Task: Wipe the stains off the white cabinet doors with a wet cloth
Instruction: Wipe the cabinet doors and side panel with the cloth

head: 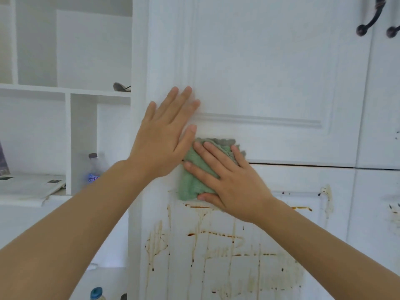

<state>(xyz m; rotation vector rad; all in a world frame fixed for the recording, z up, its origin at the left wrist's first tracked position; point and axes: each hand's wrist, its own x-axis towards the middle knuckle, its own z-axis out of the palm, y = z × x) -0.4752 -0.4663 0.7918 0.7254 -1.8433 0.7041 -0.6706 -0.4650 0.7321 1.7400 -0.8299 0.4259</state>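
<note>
The white upper cabinet door (270,68) takes up most of the view and looks pretty clean, while the lower cabinet door (238,245) at 6 o'clock is a mess, covered in brown streaks and drips (216,234) running down it. Over at 9 o'clock there's an open white shelf unit (65,92) with a plastic bottle (95,167) in one cubby and some papers (30,185) beside it. Dark curved handles (370,18) hang up at 1 o'clock. The left hand (164,135) is flat on the upper door, fingers straight and spread, just pressing, not holding anything. The right hand (229,180) is at 4 o'clock from it, fingers spread flat, pushing a green cloth (192,176) against the seam where the two doors meet, right above the stains.
</note>
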